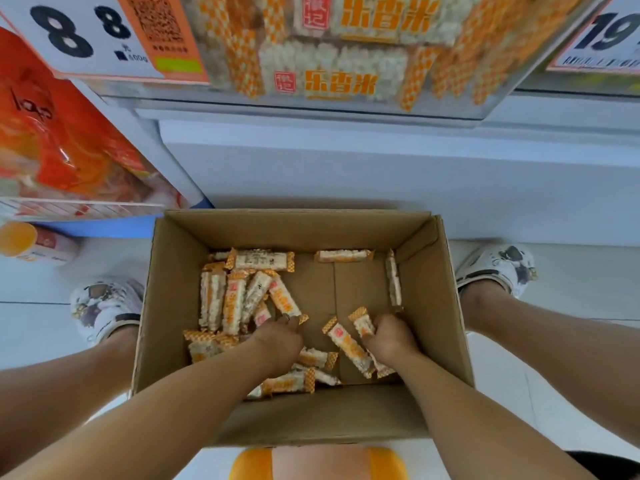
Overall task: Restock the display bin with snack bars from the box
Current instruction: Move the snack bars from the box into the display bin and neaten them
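On the floor, between two feet: open cardboard box, flaps up, sitting just near of a white display cabinet.
Display bin: at the far edge of the view, above the box, its clear front showing stacked orange-and-white snack bars behind it.
Price signs: one reading "8 8" at far left, another at far right, both tilted by the wide lens.
Orange packets: stacked on the left shelf, well apart from the box.
Snack bars: loose on the box floor, most heaped in the left half, one against the far wall, one standing along the right wall, a few at the near wall.
Left hand: reaching down into the heap, fingers curled under among the bars; whether this grip has closed on a bar cannot be told.
Right hand: low in the right near part of the box, grip closed around one bar, whose crimped orange end sticks out toward the far side.
Shoes: patterned white, one on either side of the box.
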